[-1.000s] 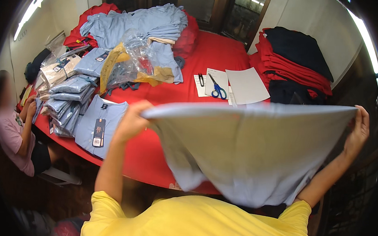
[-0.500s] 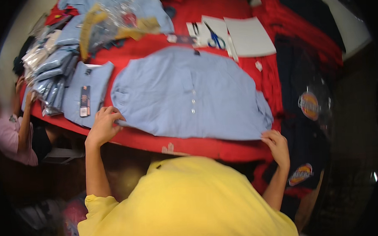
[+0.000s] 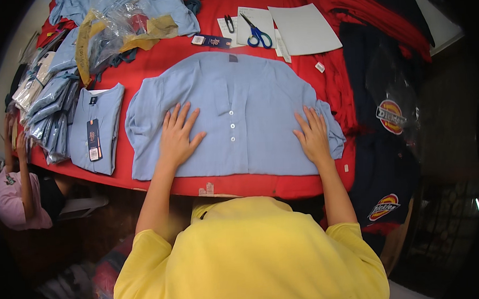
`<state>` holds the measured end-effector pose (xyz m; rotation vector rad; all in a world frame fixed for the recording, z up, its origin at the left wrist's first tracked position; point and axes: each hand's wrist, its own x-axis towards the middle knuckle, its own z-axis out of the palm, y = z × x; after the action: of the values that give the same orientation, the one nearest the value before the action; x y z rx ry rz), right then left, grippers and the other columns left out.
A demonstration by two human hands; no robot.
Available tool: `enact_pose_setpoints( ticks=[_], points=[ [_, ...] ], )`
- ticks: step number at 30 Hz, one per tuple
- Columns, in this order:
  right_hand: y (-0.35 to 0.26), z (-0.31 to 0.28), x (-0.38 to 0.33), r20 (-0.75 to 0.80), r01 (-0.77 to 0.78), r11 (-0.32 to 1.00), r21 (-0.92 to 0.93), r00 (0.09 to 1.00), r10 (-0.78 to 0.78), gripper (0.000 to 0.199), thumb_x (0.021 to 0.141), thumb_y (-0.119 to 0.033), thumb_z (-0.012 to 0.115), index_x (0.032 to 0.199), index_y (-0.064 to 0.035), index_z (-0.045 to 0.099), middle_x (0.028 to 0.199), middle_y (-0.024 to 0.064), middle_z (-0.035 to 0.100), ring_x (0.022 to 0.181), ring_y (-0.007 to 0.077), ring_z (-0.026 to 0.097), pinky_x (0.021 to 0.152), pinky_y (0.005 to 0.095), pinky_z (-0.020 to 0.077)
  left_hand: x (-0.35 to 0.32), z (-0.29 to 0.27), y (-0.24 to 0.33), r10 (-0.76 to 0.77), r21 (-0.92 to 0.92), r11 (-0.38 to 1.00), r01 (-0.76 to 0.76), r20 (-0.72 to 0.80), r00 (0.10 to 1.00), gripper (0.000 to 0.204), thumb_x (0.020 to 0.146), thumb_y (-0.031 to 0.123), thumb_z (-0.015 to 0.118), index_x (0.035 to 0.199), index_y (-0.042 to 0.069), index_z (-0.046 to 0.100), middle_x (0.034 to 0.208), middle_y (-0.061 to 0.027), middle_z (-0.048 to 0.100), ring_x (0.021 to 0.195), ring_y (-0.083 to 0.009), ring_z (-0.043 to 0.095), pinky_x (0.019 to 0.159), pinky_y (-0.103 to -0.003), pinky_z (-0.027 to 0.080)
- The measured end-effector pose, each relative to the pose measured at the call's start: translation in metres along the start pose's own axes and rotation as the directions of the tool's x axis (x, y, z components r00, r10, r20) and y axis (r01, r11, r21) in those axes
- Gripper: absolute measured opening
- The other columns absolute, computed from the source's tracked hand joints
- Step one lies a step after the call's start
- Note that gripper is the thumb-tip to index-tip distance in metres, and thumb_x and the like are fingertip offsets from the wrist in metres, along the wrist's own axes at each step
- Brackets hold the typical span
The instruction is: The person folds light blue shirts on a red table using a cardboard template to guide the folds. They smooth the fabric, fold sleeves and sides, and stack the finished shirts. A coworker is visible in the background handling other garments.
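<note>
A light blue buttoned shirt (image 3: 211,124) lies spread on the red-covered table (image 3: 241,187), its collar end away from me and its lower edge straight along the near side. Flat on the left part of its front rests my left hand (image 3: 177,139), fingers spread. My right hand (image 3: 312,136) lies flat on the right part, fingers also apart. Several white buttons run down the placket between the two hands. To the left, a folded light blue shirt (image 3: 79,140) carries a dark hang tag (image 3: 93,140).
Bagged folded garments (image 3: 53,109) are piled at the left, near another person's hand (image 3: 21,143). Beyond the shirt lie blue-handled scissors (image 3: 260,38), black thread snips (image 3: 229,24), a white sheet (image 3: 305,30) and another hang tag (image 3: 211,41). Dark cloth (image 3: 384,170) covers the right side.
Both hands have let go of the shirt's lower corners and moved inward and away from me onto its front. The shirt's lower edge now lies straighter and flatter.
</note>
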<state>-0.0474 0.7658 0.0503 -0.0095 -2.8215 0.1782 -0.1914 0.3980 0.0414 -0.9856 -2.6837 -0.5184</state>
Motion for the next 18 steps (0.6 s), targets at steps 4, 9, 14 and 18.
enact_pose_setpoints(
  ticks=[4,9,14,18],
  points=[
    [0.000,-0.004,0.010,0.006,-0.118,0.991,-0.070,0.993,0.119,0.041,0.081,-0.021,0.068,0.120,-0.0089,0.062,0.136,0.0149,0.049,0.128,0.0337,0.041,0.107,0.0496,0.0287,0.002,-0.007,0.000,-0.010,-0.037,0.999,0.011,0.039,0.999,0.060,0.082,0.039,0.067,0.134,0.012,0.053,0.145,-0.0124,0.041,0.139,-0.0331,0.030,0.114,-0.050,0.021],
    [-0.020,-0.012,0.091,-0.118,-0.075,0.994,0.080,0.989,0.084,0.017,0.082,-0.012,0.064,0.097,-0.0053,0.068,0.109,0.0119,0.061,0.106,0.0321,0.051,0.092,0.0427,0.0401,0.014,-0.010,0.009,-0.079,-0.122,0.990,0.069,-0.079,0.994,0.039,0.082,0.021,0.067,0.118,0.007,0.062,0.126,-0.0110,0.054,0.121,-0.0306,0.046,0.101,-0.045,0.035],
    [-0.012,0.035,0.227,-0.230,0.003,0.939,0.345,0.970,0.081,0.017,0.085,-0.002,0.055,0.097,-0.0012,0.068,0.096,0.0157,0.064,0.095,0.0352,0.058,0.085,0.0411,0.0460,0.055,0.008,0.021,-0.085,-0.231,0.972,0.034,-0.217,0.973,0.029,0.082,0.011,0.066,0.111,0.008,0.066,0.113,-0.0078,0.060,0.106,-0.0277,0.051,0.090,-0.040,0.040],
    [0.016,0.056,0.294,-0.260,-0.157,0.842,0.515,0.908,0.328,0.021,0.083,-0.001,0.053,0.096,-0.0001,0.069,0.095,0.0209,0.066,0.091,0.0363,0.063,0.082,0.0423,0.0486,0.066,0.016,0.026,-0.050,-0.189,0.982,0.012,-0.197,0.979,0.030,0.081,0.011,0.067,0.110,0.009,0.067,0.113,-0.0069,0.061,0.106,-0.0277,0.051,0.089,-0.039,0.041]
  ],
)
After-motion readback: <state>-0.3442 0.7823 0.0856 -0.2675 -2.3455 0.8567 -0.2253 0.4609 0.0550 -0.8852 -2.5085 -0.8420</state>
